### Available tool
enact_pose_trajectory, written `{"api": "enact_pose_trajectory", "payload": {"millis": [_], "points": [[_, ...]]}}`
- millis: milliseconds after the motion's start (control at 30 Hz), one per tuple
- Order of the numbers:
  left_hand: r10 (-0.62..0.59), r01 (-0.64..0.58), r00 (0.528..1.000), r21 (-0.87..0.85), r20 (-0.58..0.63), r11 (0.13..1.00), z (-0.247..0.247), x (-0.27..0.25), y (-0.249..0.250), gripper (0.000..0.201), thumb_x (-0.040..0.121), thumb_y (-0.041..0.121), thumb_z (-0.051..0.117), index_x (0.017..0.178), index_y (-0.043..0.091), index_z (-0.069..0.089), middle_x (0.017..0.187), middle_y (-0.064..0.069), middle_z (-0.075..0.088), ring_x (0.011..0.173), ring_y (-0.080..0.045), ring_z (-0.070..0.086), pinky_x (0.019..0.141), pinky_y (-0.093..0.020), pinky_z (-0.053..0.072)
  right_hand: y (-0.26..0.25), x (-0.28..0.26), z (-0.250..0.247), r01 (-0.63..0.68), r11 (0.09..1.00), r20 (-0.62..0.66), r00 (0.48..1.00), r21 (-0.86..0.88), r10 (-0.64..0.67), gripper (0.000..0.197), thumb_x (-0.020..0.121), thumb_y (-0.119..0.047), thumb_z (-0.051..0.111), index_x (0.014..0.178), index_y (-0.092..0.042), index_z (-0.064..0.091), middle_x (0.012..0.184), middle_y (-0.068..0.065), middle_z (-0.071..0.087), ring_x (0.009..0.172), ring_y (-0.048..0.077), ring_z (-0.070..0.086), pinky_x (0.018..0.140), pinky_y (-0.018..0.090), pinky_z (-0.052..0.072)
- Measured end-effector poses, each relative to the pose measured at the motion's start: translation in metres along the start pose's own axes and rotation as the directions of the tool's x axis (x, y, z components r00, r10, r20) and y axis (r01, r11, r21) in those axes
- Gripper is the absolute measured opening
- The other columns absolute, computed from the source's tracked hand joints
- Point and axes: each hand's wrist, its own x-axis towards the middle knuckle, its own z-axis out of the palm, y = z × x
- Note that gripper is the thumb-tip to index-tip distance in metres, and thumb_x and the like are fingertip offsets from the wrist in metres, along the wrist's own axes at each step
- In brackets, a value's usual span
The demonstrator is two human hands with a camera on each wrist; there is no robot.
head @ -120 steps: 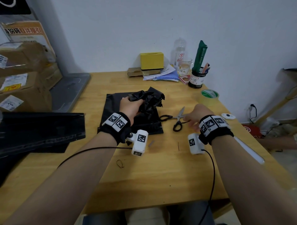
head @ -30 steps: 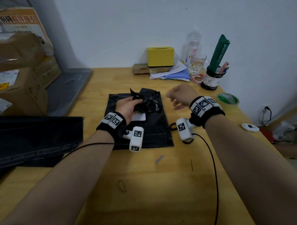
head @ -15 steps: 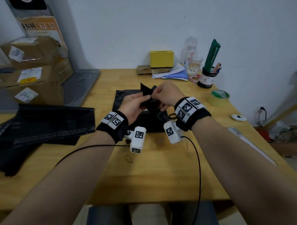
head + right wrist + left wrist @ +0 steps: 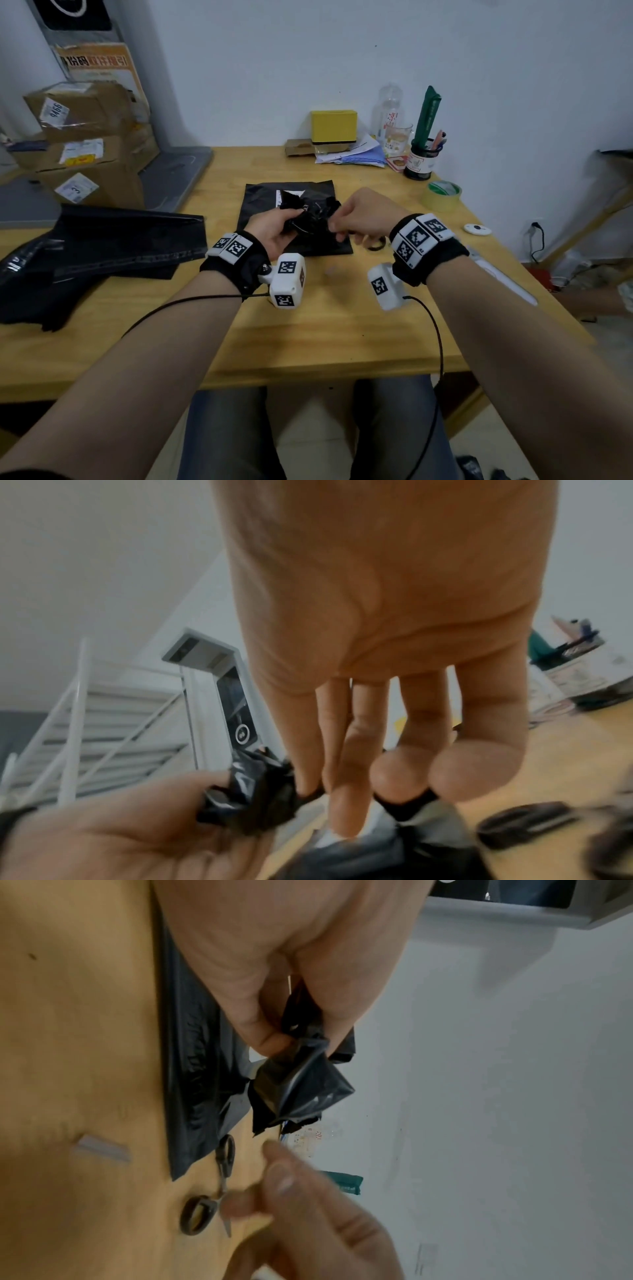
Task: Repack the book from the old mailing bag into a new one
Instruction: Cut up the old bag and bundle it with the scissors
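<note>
Two hands, left hand (image 4: 274,230) and right hand (image 4: 363,216), each pinching crumpled old bag (image 4: 310,219) between them, above flat black bag (image 4: 260,219).

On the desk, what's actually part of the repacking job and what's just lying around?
Job: crumpled black bag held by left hand and right hand; flat black mailer; stack of black bags.
Lying about: scissors, tape roll, yellow box, pen pot, cartons.
</note>
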Motion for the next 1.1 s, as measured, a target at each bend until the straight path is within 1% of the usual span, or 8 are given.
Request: {"api": "enact_pose_trajectory", "payload": {"millis": [167, 333, 467, 533, 800, 867, 967, 1100], "points": [[-0.014, 0.014, 1.0, 0.001, -0.017, 1.0, -0.001, -0.004, -0.017, 0.005, 0.089, -0.001, 0.066, 0.095, 0.0, 0.067, 0.095, -0.013, 0.071, 0.084, -0.021, 0.069, 0.072, -0.026, 0.059, 0.035, -0.021, -0.006, -0.235, 0.919, 0.035, 0.965, -0.318, 0.259, 0.024, 0.09, -0.024, 0.076, 0.086, -0.001, 0.078, 0.08, 0.006, 0.078, 0.057, 0.018, 0.06, 0.044, 0.021, 0.048], [-0.01, 0.01, 1.0, -0.041, -0.007, 0.999, 0.006, -0.009, -0.027, 0.003, 0.091, -0.001, 0.064, 0.093, -0.001, 0.066, 0.092, -0.012, 0.07, 0.084, -0.021, 0.068, 0.075, -0.025, 0.057, 0.053, -0.026, -0.006, -0.301, 0.837, 0.101, 0.917, -0.458, 0.385, 0.032, 0.088, -0.025, 0.079, 0.108, -0.001, 0.076, 0.101, 0.008, 0.076, 0.093, 0.026, 0.073, 0.093, 0.043, 0.059], [-0.004, 0.004, 1.0, -0.039, 0.007, 0.999, 0.006, -0.011, -0.029, 0.015, 0.09, -0.001, 0.065, 0.104, -0.003, 0.066, 0.096, -0.013, 0.071, 0.087, -0.021, 0.069, 0.076, -0.026, 0.059, 0.056, -0.027, -0.003, -0.285, 0.831, 0.03, 0.94, -0.478, 0.339, 0.043, 0.082, -0.024, 0.085, 0.115, 0.0, 0.071, 0.104, 0.014, 0.076, 0.096, 0.031, 0.074, 0.089, 0.049, 0.06], [0.004, -0.003, 1.0, -0.043, 0.01, 0.999, 0.004, -0.011, -0.028, 0.019, 0.091, 0.0, 0.065, 0.109, -0.003, 0.066, 0.099, -0.013, 0.071, 0.087, -0.02, 0.069, 0.068, -0.024, 0.06, 0.057, -0.026, 0.001, -0.281, 0.826, 0.016, 0.944, -0.488, 0.331, 0.042, 0.08, -0.026, 0.086, 0.11, 0.0, 0.073, 0.099, 0.013, 0.077, 0.093, 0.031, 0.075, 0.086, 0.048, 0.062], [0.013, -0.013, 1.0, -0.048, -0.004, 0.999, -0.01, -0.007, -0.023, 0.01, 0.09, 0.0, 0.065, 0.1, 0.001, 0.067, 0.1, -0.013, 0.071, 0.088, -0.02, 0.07, 0.061, -0.023, 0.059, 0.048, -0.023, 0.004, -0.255, 0.828, 0.075, 0.939, -0.499, 0.335, 0.025, 0.088, -0.022, 0.079, 0.101, 0.0, 0.078, 0.095, 0.012, 0.079, 0.094, 0.031, 0.075, 0.089, 0.047, 0.061], [0.009, -0.01, 1.0, -0.051, -0.006, 0.999, -0.013, -0.005, -0.022, 0.011, 0.091, 0.001, 0.065, 0.101, 0.003, 0.068, 0.099, -0.012, 0.072, 0.088, -0.019, 0.07, 0.061, -0.023, 0.058, 0.046, -0.022, 0.005, -0.243, 0.846, 0.083, 0.944, -0.475, 0.318, 0.02, 0.089, -0.016, 0.077, 0.098, 0.002, 0.078, 0.094, 0.015, 0.079, 0.082, 0.031, 0.074, 0.086, 0.045, 0.062], [0.007, -0.008, 1.0, -0.045, -0.012, 0.999, -0.016, -0.002, -0.021, 0.015, 0.091, 0.002, 0.065, 0.106, 0.003, 0.067, 0.098, -0.011, 0.071, 0.089, -0.019, 0.069, 0.061, -0.022, 0.058, 0.045, -0.019, 0.008, -0.22, 0.867, 0.073, 0.957, -0.447, 0.28, 0.015, 0.089, -0.01, 0.075, 0.094, 0.004, 0.078, 0.09, 0.019, 0.078, 0.056, 0.024, 0.062, 0.068, 0.037, 0.058], [0.0, -0.001, 1.0, -0.044, -0.022, 0.999, -0.02, 0.0, -0.018, 0.01, 0.091, 0.002, 0.066, 0.101, 0.003, 0.067, 0.098, -0.011, 0.071, 0.087, -0.019, 0.069, 0.064, -0.023, 0.059, 0.043, -0.018, 0.007, -0.235, 0.888, 0.078, 0.955, -0.396, 0.287, 0.015, 0.09, -0.01, 0.074, 0.096, 0.003, 0.077, 0.091, 0.019, 0.078, 0.072, 0.029, 0.074, 0.078, 0.044, 0.064]]}}
